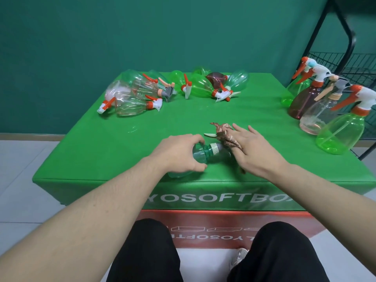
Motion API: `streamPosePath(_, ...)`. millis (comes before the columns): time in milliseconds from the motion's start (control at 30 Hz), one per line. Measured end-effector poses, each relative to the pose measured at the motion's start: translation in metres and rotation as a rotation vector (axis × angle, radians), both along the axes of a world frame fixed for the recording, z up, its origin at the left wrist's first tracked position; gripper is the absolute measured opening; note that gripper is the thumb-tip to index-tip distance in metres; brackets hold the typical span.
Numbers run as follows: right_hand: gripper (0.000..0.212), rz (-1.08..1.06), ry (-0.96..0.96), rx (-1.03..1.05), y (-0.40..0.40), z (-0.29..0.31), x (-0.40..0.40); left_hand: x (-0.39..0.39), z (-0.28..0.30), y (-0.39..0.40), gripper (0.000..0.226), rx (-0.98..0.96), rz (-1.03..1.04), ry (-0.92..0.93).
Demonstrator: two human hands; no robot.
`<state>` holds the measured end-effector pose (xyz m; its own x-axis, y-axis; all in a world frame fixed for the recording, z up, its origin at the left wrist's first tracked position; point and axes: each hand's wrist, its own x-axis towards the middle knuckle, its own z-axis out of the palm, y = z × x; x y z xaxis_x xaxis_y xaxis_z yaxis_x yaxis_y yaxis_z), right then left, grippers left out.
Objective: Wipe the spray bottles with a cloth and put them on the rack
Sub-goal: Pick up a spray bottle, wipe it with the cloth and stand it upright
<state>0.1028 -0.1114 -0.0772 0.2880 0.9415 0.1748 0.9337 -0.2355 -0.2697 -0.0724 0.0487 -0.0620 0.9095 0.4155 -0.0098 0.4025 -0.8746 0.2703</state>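
My left hand curls over a teal bottle lying on its side near the front edge of the green surface; fingers wrap its far side and my thumb presses the near side, so the grip is closed round the body. The bottle's white collar points right, toward my right hand. That hand lies with fingers spread and nearly straight, and a brown cloth is bunched under and between them, draped over the bottle's spray head; whether the thumb pinches the cloth I cannot tell. A pale trigger tip pokes out left of the cloth.

At the far left of the surface lies a heap of clear bottles with orange-and-white spray heads, all on their sides. Beside them at the far middle lies a second heap, green bottles and 1 dark brown one.

At the right edge stand 4 upright bottles: a green one nearest, a clear one behind it, a brown one, then another green one. Behind them is a black wire rack against the green wall.

My knees in black trousers show below the surface.
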Motion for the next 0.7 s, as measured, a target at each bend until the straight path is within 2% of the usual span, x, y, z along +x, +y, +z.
streamPosePath(200, 0.068, 0.133, -0.121, -0.05, -0.022, -0.008, -0.015, 0.005, 0.001, 0.001, 0.071, -0.052, 0.039, 0.023)
streamPosePath(333, 0.065, 0.18, -0.211, -0.069, -0.025, -0.011, -0.008, 0.005, -0.001, 0.001, 0.072, -0.04, 0.037, 0.0)
streamPosePath(467, 0.063, 0.112, -0.09, -0.095, -0.015, -0.002, 0.005, 0.003, -0.001, -0.002, 0.073, 0.009, 0.01, 0.011)
streamPosePath(700, 0.055, 0.13, -0.102, -0.236, 0.018, 0.005, 0.021, 0.002, 0.001, -0.007, 0.073, 0.051, 0.0, 0.028)
